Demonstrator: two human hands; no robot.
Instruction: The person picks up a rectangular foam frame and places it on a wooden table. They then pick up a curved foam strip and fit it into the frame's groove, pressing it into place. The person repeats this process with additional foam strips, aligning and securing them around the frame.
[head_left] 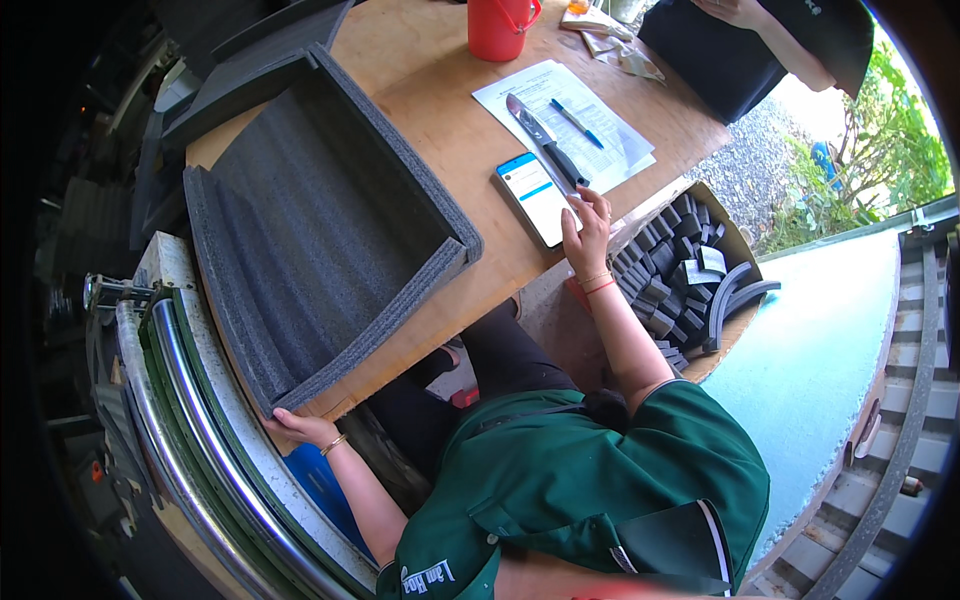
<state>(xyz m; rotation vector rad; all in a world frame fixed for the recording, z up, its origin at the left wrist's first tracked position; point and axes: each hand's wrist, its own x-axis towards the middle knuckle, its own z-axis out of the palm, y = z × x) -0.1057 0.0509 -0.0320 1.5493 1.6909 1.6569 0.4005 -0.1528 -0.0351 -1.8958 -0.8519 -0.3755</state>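
My right hand hovers at the right edge of a phone with a lit white and blue screen; its fingers are apart and hold nothing. Whether a fingertip touches the phone, I cannot tell. A kitchen knife with a black handle lies just beyond, its handle end near my fingertips. My left hand rests with its fingers stretched out against the near left corner of a large dark grey foam tray, by the table's edge. The tray has raised foam walls and lies on the wooden table.
Paper sheets with a blue pen lie under the knife. A red bucket stands farther back. Right of the table, a cardboard box holds several dark foam pieces. Metal rollers run along the left. Another person's arm shows at top right.
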